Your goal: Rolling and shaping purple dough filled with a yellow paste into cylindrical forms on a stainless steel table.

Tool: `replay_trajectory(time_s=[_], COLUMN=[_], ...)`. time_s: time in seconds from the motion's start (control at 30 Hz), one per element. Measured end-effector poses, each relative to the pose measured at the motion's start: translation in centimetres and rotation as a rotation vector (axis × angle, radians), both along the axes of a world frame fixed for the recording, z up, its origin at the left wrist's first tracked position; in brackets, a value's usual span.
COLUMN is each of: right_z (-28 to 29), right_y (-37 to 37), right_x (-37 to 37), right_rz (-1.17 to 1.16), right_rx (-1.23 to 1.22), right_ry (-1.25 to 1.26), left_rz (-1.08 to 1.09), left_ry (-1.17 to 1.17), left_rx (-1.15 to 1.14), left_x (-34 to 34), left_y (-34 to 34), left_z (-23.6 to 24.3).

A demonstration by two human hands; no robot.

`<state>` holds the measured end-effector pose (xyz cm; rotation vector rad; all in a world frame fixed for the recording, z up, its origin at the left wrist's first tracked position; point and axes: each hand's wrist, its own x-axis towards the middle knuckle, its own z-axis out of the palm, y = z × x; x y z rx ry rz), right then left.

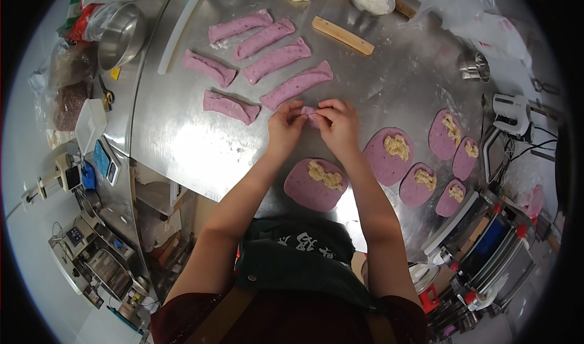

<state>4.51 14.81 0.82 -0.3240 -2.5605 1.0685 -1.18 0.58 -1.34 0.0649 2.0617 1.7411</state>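
Purple dough (pixel 309 111) is pinched in the grip of left hand (pixel 285 131) and right hand (pixel 340 128), forearms (pixel 245 195) converging.

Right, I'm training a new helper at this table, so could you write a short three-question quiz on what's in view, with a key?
1. Pick one: the fingers of the left hand and right hand are on:
A) a metal bowl
B) a piece of purple dough
C) the wooden stick
2. Count: how many flat dough pieces topped with pale filling are on the table?
3. True or false: the scissors lie to the left of the dough rolls.

Key: 1. B; 2. six; 3. true.
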Motion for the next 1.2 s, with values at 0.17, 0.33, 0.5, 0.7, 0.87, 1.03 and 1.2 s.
replay_trajectory(time_s=[0.17,0.33,0.5,0.7,0.87,1.03,1.2], right_z=[-0.3,0.9,0.5,1.0,0.4,1.1,1.5], right_y=[0.3,-0.7,-0.5,-1.0,-0.7,1.7,3.0], right_x=[0.2,-0.4,-0.4,-0.3,-0.1,1.2,2.2], right_rz=[-0.027,-0.025,0.02,-0.054,0.017,-0.004,0.017], right_rx=[0.048,0.09,0.177,0.216,0.207,0.103,0.16], right_ry=[0.058,0.04,0.033,0.08,0.001,0.01,-0.038], left_rz=[-0.045,-0.041,-0.04,-0.04,-0.045,-0.141,-0.363], left_ry=[-0.074,-0.104,-0.127,-0.147,-0.121,0.471,0.828], left_rx=[0.041,0.091,0.127,0.158,0.106,-0.259,-0.245], left_x=[-0.2,-0.2,-0.2,-0.3,-0.2,-0.3,-1.6], left_y=[0.0,-0.5,-0.4,-0.6,-0.4,0.2,1.6], left_z=[0.8,0.8,1.2,0.9,1.2,3.9,4.3])
